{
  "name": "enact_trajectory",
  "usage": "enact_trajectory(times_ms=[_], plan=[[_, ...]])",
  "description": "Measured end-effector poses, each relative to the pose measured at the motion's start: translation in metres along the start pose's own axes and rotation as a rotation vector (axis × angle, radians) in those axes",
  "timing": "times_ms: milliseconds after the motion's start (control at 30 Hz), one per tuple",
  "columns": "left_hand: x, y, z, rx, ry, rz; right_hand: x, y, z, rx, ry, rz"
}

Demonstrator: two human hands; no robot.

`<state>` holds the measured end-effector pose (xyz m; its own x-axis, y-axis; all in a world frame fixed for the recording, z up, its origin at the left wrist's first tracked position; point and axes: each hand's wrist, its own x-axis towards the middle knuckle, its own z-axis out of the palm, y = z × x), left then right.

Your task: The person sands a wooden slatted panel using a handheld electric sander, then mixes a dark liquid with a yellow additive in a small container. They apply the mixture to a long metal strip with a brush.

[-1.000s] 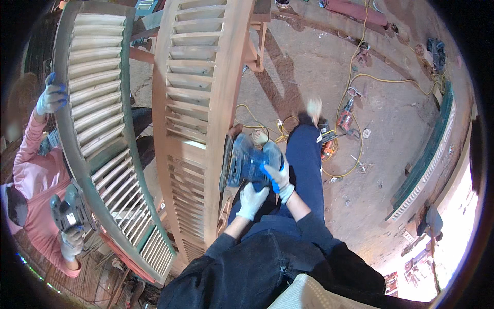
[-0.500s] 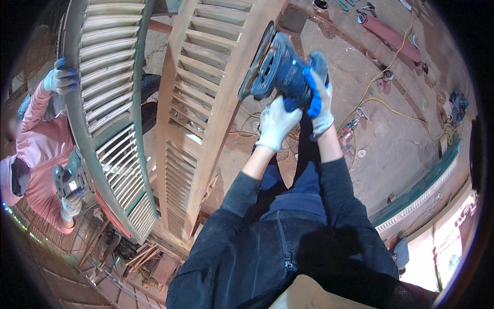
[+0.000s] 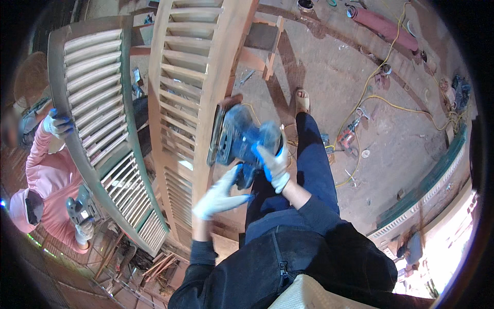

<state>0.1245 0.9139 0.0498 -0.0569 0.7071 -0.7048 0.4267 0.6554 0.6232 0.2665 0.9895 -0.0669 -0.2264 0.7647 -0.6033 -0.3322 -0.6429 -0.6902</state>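
A blue electric sander (image 3: 241,135) stands with its flat pad against the edge of a bare wooden louvred shutter (image 3: 224,44). My right hand (image 3: 275,166), in a white glove with blue fingers, is closed round the sander's body on its right side. Just below the tool is my left hand (image 3: 222,196), gloved the same way, its thumb and fingers spread apart. Its fingertips reach the sander's dark lower end; whether they touch it I cannot tell.
Left, a co-worker in pink holds a grey-green louvred shutter (image 3: 57,69) and another sander (image 3: 80,210). Right on the floor lie a red power drill (image 3: 348,138), a yellow cord (image 3: 368,82) and a reddish roll (image 3: 383,28). A green panel (image 3: 422,190) stands far right.
The sander has moved down and left along the shutter's edge with my right hand. My left hand has come off its grip and spread open. One leg has stepped forward.
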Motion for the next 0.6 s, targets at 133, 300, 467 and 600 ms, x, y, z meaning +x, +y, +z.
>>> enact_trajectory(times_ms=[133,300,467,600], plan=[[0.049,-0.012,-0.154,-0.207,0.419,0.008,0.087,-0.086,0.009,0.045,-0.027,-0.131],[0.151,-0.116,-0.264,0.270,1.042,-0.316,0.170,-0.166,0.024,0.109,-0.112,-0.195],[0.214,-0.091,-0.216,-0.161,0.928,-0.391,0.199,-0.203,0.017,0.199,-0.153,-0.199],[0.210,-0.076,-0.213,-0.213,0.899,-0.500,0.169,-0.169,0.007,0.068,-0.087,-0.111]])
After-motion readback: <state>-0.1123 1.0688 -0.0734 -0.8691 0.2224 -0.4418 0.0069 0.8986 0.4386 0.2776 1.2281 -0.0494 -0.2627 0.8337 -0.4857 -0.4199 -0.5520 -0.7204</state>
